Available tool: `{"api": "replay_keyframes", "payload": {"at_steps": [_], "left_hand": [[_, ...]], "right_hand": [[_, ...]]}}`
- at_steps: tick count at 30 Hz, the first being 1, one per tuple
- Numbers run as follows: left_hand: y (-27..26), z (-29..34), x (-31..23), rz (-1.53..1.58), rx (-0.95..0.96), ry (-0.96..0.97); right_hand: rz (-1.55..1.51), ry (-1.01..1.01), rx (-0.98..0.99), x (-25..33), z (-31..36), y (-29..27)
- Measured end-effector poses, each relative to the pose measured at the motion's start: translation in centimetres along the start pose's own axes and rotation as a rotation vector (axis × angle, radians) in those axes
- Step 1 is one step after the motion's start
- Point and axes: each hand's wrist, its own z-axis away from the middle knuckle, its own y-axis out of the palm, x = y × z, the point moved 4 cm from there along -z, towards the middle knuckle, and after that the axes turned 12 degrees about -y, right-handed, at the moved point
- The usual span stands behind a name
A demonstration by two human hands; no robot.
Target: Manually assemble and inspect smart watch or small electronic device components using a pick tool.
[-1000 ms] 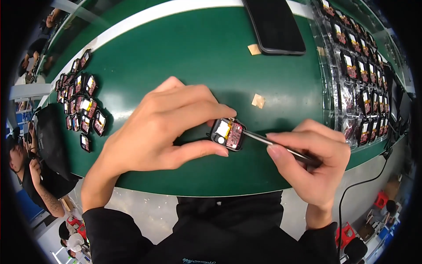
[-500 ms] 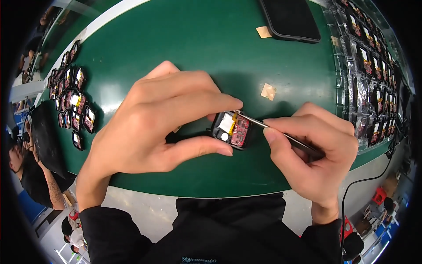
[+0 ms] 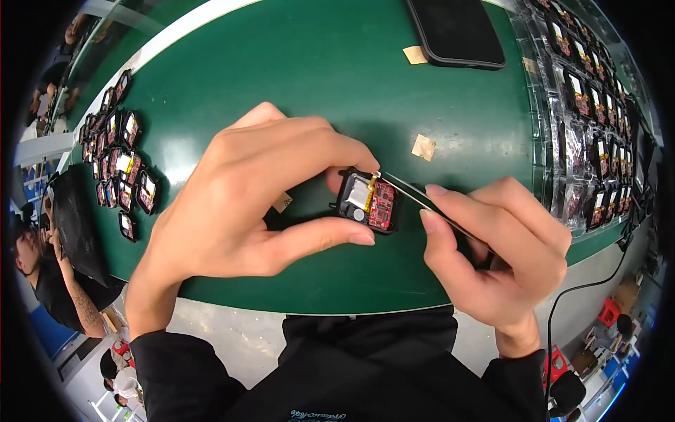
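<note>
One black-cased device (image 3: 369, 202) gripped in left hand (image 3: 256, 190), near right hand (image 3: 503, 246).

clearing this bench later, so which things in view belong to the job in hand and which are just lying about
Job in hand:
small black case with circuit board, in the left hand
tweezers, in the right hand
likely the pile of similar cases and the clear tray holding more

Lying about, apparently:
black phone
tan scraps

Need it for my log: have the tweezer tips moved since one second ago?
Yes: the tweezer tips shifted up the picture, judged against the nearest tan square.
</note>
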Motion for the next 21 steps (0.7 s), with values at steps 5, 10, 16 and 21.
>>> {"api": "replay_keyframes", "payload": {"at_steps": [5,10,16,21], "left_hand": [[-0.1,-0.1,-0.1,-0.006,0.009,-0.015],[-0.1,-0.1,0.2,-0.015,0.012,0.002],[-0.4,-0.4,1.2,0.077,0.083,0.028],[-0.7,-0.5,1.7,0.107,0.159,0.017]], "right_hand": [[-0.006,-0.037,0.003,0.0,0.1,0.3],[-0.006,-0.071,-0.009,-0.2,0.0,0.6],[-0.086,-0.022,-0.003,-0.2,-0.1,0.3],[-0.169,0.058,0.055,-0.5,-0.2,0.2]]}}
